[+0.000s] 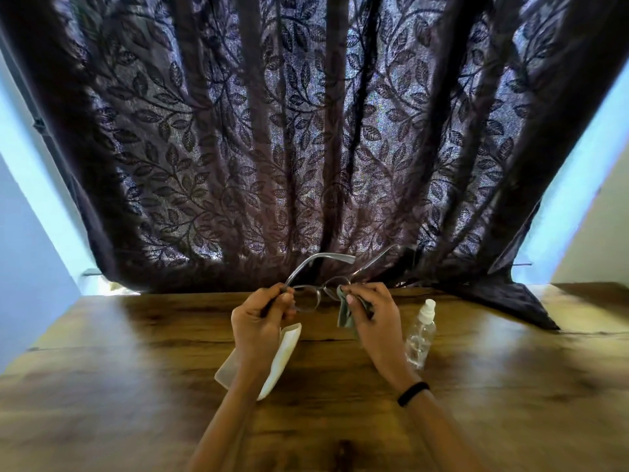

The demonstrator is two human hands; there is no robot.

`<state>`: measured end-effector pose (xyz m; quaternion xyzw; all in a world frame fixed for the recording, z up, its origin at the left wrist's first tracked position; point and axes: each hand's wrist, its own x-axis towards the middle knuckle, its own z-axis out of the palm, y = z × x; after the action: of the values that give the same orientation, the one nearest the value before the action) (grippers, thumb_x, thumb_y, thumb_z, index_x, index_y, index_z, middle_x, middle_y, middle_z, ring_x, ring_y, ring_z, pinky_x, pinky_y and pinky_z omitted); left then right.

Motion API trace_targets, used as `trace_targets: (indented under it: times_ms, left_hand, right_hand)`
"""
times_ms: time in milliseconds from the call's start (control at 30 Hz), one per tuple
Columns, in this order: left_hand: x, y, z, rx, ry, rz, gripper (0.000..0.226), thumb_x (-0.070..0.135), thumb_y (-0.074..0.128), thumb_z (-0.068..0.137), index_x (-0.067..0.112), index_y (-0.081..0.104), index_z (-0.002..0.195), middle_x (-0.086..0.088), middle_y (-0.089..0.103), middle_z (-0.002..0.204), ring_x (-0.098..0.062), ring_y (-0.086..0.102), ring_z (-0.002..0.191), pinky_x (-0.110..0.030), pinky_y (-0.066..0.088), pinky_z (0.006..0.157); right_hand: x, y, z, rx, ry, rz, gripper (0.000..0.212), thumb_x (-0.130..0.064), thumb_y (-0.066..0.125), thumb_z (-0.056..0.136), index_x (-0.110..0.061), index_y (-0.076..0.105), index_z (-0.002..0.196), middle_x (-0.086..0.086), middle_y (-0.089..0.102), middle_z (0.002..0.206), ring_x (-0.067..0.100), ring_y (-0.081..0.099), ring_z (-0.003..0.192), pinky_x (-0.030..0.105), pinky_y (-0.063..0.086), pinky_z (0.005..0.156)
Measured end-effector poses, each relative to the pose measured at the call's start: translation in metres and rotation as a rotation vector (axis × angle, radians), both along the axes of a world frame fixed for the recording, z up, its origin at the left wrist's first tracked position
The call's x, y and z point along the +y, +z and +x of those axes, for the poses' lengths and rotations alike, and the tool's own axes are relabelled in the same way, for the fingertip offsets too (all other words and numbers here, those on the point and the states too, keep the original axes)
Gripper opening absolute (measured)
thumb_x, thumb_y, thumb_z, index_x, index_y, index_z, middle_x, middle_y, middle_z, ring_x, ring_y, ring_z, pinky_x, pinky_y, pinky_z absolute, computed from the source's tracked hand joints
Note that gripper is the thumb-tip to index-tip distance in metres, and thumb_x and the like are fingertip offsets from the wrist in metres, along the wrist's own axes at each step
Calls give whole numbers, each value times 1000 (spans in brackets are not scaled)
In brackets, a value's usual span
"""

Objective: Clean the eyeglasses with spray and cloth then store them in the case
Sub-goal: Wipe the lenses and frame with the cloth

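Grey-framed eyeglasses [315, 284] are held up above the wooden table [493, 386], temples open and pointing away from me. My left hand [260, 321] pinches the frame at its left hinge. My right hand [372, 318] pinches a grey-green cloth [344, 311] over the right lens. A clear spray bottle [421, 333] with a white nozzle stands on the table just right of my right hand. The white glasses case [284, 356] lies on the table under my left wrist, partly hidden by it.
A dark leaf-patterned curtain [306, 148] hangs behind the table, and its lower right corner [510, 301] drapes onto the tabletop. Pale walls show at both sides. A black band sits on my right wrist.
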<state>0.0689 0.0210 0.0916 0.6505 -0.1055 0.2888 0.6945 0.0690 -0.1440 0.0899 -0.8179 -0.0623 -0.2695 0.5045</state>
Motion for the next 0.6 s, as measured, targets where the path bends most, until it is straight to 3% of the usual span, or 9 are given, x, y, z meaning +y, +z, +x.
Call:
trace_targets:
  times_ms: [167,267,367,533,600]
  left_hand:
    - [3,0,-1,1,-14,19,29,-10,58,79,17,67,80,10,69,65,-7,62,57,-16,52,56]
    - [2,2,-2,-9,-11,67,32,-11,58,78,19,66,82,11,70,65,-5,62,56,-14,51,56]
    - [-4,4,-4,-2,-20,59,34,-13,58,77,20,66,83,13,70,67,-3,63,59,-12,51,57]
    - [-7,7,-4,-20,0,85,35,-12,59,77,21,65,88,6,69,72,-1,66,67,-12,52,62]
    - [-7,7,-4,-27,20,104,35,-13,60,76,20,65,89,3,68,75,-1,66,68,-12,53,63]
  right_hand:
    - [4,11,-8,75,149,241,18,-10,56,88,-25,65,90,-3,57,99,-2,57,90,13,48,80]
    - [8,22,-9,58,150,366,17,-9,57,88,-23,66,90,5,60,104,10,59,96,25,50,85]
    - [16,30,-8,18,139,213,13,-12,59,87,-13,67,97,3,59,101,7,58,92,24,49,82]
    - [32,24,-15,-119,162,-169,23,-9,61,85,-12,66,108,-3,53,99,5,54,88,15,49,78]
    - [31,22,-14,-160,109,-207,23,-8,59,87,-9,65,109,-1,54,98,6,53,86,13,49,77]
